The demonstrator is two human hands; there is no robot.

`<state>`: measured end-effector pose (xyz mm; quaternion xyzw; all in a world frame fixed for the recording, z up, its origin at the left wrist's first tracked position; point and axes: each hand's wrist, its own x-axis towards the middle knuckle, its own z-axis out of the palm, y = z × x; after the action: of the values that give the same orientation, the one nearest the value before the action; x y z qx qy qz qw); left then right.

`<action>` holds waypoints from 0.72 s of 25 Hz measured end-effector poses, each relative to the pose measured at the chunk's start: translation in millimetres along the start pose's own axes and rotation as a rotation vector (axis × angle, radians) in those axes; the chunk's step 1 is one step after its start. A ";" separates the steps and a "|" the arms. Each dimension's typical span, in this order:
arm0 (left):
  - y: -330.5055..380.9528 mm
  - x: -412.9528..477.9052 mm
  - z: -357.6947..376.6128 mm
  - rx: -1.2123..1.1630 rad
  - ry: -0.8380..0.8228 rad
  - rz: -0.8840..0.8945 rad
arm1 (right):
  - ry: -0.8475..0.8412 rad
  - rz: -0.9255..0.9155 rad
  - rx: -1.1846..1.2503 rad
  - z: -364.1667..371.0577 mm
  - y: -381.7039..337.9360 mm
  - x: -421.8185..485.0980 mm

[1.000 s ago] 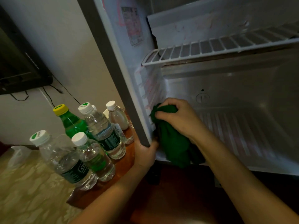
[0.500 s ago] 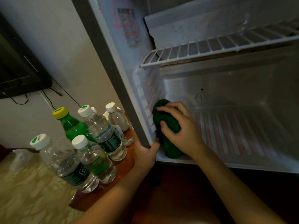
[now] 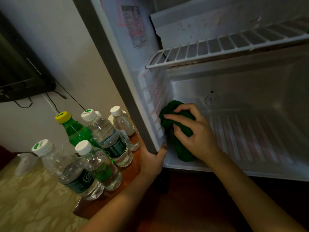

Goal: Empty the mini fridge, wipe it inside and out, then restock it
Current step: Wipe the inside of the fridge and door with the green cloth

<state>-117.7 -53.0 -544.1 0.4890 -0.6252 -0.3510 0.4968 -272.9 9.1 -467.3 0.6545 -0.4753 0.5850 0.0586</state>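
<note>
The left hand is clamped on the lower front edge of the mini fridge, thumb hooked inside and the other fingers hidden behind the grey side. The right hand is curled around a bunched green cloth, which is pressed low against the left inner wall, beside the moulded shelf rails. The water bottles and a green bottle are seen crowded on the bench, just beside the fridge. Deeper in, the ribbed floor lies bare and the wire shelf is empty. The cloth could be snagged on the rails, and the nearest bottles could be toppled should the left forearm be swung outward.
</note>
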 end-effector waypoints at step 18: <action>11.6 -4.5 3.3 -0.111 -0.012 -0.090 | -0.096 -0.108 -0.080 -2.1 13.8 27.5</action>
<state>-123.8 -45.7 -535.5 0.4862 -0.5852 -0.4099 0.5031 -287.7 -12.3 -450.7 0.7034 -0.4648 0.5296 0.0934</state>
